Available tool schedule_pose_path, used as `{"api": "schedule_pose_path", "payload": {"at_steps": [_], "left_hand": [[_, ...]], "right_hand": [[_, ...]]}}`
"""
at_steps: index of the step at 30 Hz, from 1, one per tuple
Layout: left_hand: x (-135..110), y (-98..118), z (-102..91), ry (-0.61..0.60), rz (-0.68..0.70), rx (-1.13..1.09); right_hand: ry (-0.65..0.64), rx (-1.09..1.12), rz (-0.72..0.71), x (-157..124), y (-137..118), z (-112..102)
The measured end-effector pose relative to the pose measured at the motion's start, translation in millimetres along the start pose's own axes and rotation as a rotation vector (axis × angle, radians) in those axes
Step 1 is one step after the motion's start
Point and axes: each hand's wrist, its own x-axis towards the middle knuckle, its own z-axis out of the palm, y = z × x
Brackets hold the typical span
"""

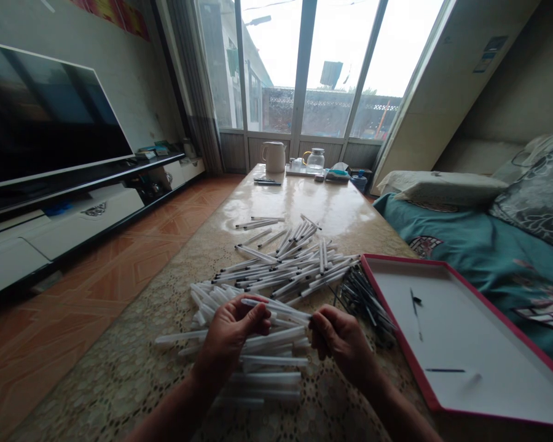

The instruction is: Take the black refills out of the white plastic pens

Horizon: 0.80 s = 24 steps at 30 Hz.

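A translucent white pen barrel is held nearly level over the table. My left hand pinches it near its left end between thumb and fingers. At the barrel's right end, the closed fingers of my right hand grip the dark tip; they hide most of it. Loose white barrels lie in a heap under and around both hands. Beyond them is a pile of white pens with dark ends. A bundle of thin dark refills rests just right of my right hand.
A red-rimmed shallow white box stands at the right, with a few small dark pieces inside. At the table's far end are a kettle, a glass pot and tissues. A sofa borders the right side.
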Motion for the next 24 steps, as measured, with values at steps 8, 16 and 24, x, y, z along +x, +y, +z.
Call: {"api": "schedule_pose_path", "payload": {"at_steps": [8, 16, 24], "left_hand": [[0, 3, -0.1, 0.035, -0.001, -0.014], [0, -1, -1.5, 0.010, 0.000, 0.006], [0, 1, 0.8, 0.044, 0.002, 0.027]], "right_hand": [[-0.002, 0.087, -0.008, -1, -9, 4], [-0.032, 0.026, 0.080, 1, 7, 1], [-0.008, 0.142, 0.057, 3, 0, 2]]}}
